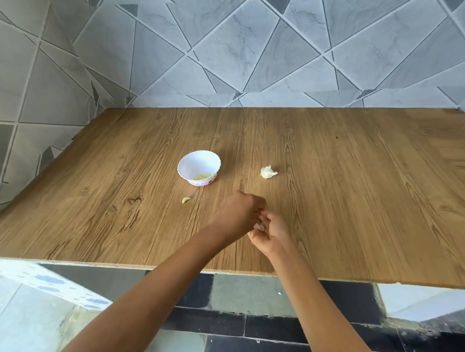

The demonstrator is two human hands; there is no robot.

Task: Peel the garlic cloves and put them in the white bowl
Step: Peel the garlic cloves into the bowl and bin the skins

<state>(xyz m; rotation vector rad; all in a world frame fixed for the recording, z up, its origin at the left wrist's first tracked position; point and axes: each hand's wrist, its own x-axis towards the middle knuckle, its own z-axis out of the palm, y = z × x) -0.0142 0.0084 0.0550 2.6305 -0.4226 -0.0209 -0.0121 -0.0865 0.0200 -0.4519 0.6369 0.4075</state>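
Note:
A small white bowl point(198, 171) with a scalloped rim stands on the wooden table point(332, 208); several peeled yellowish cloves lie inside it. One peeled clove point(186, 200) lies on the table in front of the bowl. A lump of garlic in its white skin point(268, 172) sits to the right of the bowl. My left hand point(237, 216) and my right hand point(272, 235) meet above the table's near middle, both pinching a small garlic clove point(259, 226) with pale skin showing between the fingers. Most of that clove is hidden by my fingers.
The table stands against a tiled wall at the back and left. Its front edge runs across the lower middle of the view, with a dark tiled floor below. A patterned white cloth point(45, 281) shows at the lower left.

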